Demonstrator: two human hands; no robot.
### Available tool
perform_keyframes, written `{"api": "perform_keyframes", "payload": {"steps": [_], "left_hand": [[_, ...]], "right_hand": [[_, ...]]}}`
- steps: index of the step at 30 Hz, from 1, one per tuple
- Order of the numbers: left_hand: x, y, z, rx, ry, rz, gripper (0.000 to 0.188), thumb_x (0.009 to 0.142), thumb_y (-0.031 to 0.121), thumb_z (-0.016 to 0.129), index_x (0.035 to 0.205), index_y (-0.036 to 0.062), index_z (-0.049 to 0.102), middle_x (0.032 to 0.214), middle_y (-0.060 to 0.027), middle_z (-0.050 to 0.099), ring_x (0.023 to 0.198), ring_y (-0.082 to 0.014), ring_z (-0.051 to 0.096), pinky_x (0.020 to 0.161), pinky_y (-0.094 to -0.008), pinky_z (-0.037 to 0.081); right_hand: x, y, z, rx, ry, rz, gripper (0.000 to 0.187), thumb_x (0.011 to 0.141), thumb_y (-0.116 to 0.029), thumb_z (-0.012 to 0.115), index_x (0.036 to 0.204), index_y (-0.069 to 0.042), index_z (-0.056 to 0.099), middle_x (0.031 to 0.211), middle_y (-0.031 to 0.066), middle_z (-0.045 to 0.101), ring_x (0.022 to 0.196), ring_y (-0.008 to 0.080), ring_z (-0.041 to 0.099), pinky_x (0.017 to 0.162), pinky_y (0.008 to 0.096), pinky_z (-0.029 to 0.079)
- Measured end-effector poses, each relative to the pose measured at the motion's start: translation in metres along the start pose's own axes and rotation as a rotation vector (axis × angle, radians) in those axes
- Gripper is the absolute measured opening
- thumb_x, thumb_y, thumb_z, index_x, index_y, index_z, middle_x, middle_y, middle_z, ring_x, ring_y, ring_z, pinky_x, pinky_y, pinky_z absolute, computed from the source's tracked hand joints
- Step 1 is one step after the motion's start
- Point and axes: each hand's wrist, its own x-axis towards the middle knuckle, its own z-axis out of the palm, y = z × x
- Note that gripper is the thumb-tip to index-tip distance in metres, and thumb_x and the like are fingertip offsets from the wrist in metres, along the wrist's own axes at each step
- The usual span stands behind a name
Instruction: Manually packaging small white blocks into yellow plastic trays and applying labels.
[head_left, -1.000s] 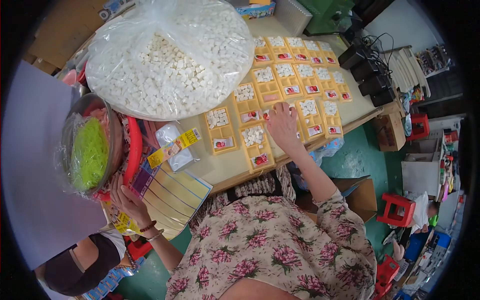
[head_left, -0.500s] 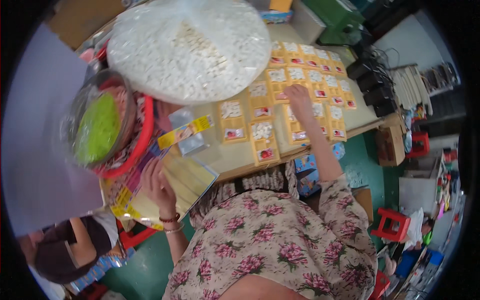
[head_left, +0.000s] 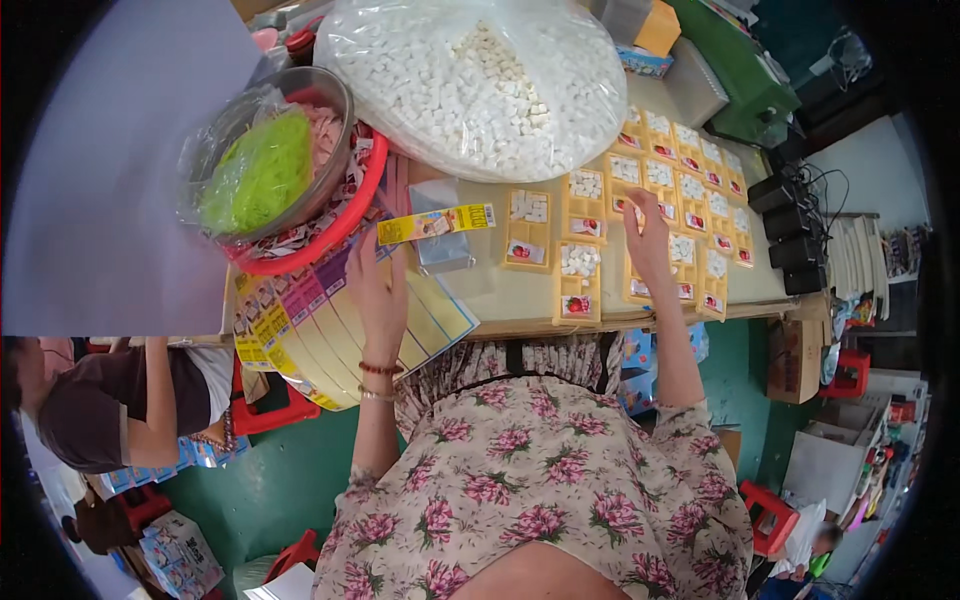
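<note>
Below and right of clear bag [head_left: 480,100]: trays [head_left: 527,231] hold white cubes [head_left: 580,260], sachets [head_left: 525,252] | some compartments bare | right hand [head_left: 650,235] curled there, grip unclear | below bag: left hand [head_left: 380,297] spread

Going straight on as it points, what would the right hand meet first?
Probably the white cubes in the yellow tray just beyond the right hand, though its height is hard to judge.

From where I stand, the big bag [head_left: 480,100] blocks the counter's [head_left: 500,300] far side; the bowl [head_left: 345,118] crowds its left, trays [head_left: 527,230] its near right, leaving one bare strip straight before it.
</note>
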Motion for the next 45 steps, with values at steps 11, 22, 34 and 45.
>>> {"api": "perform_keyframes", "payload": {"steps": [11, 22, 34, 45], "left_hand": [[0.06, -0.021, 0.017, -0.156, -0.466, -0.298, 0.029, 0.075, 0.024, 0.068, 0.084, -0.0015, 0.057, 0.075, -0.0091, 0.058, 0.071, -0.0178, 0.055, 0.066, -0.0303, 0.043], [0.038, 0.01, 0.004, -0.76, -0.191, -0.515, 0.019, 0.079, 0.007, 0.067, 0.083, 0.0002, 0.05, 0.081, -0.0016, 0.057, 0.075, -0.0082, 0.053, 0.067, -0.0229, 0.045], [-0.022, 0.086, 0.044, -0.873, -0.892, -0.635, 0.026, 0.075, 0.008, 0.071, 0.093, 0.0014, 0.053, 0.084, -0.0038, 0.057, 0.078, -0.0098, 0.056, 0.066, -0.022, 0.047], [-0.042, 0.108, 0.116, -0.488, -0.766, -0.296, 0.027, 0.076, 0.015, 0.07, 0.093, -0.0016, 0.056, 0.082, -0.0113, 0.062, 0.075, -0.0161, 0.058, 0.069, -0.0282, 0.047]], "right_hand": [[0.013, -0.084, 0.15, 0.335, -0.399, 0.222, 0.032, 0.078, -0.026, 0.068, 0.092, 0.001, 0.058, 0.068, 0.0098, 0.058, 0.066, 0.0171, 0.057, 0.059, 0.0299, 0.045], [-0.006, -0.128, 0.103, 0.431, -0.321, 0.171, 0.023, 0.076, -0.018, 0.07, 0.079, -0.002, 0.054, 0.066, 0.0052, 0.053, 0.059, 0.0125, 0.051, 0.053, 0.0278, 0.04], [-0.104, -0.079, -0.003, 0.33, -0.134, 0.511, 0.031, 0.074, -0.013, 0.071, 0.094, -0.004, 0.05, 0.085, 0.0048, 0.054, 0.081, 0.0119, 0.053, 0.072, 0.0261, 0.043], [-0.095, -0.021, 0.002, 0.156, -0.147, 0.596, 0.035, 0.075, -0.019, 0.07, 0.1, -0.005, 0.051, 0.087, 0.0136, 0.06, 0.083, 0.0285, 0.06, 0.072, 0.0336, 0.044]]}}
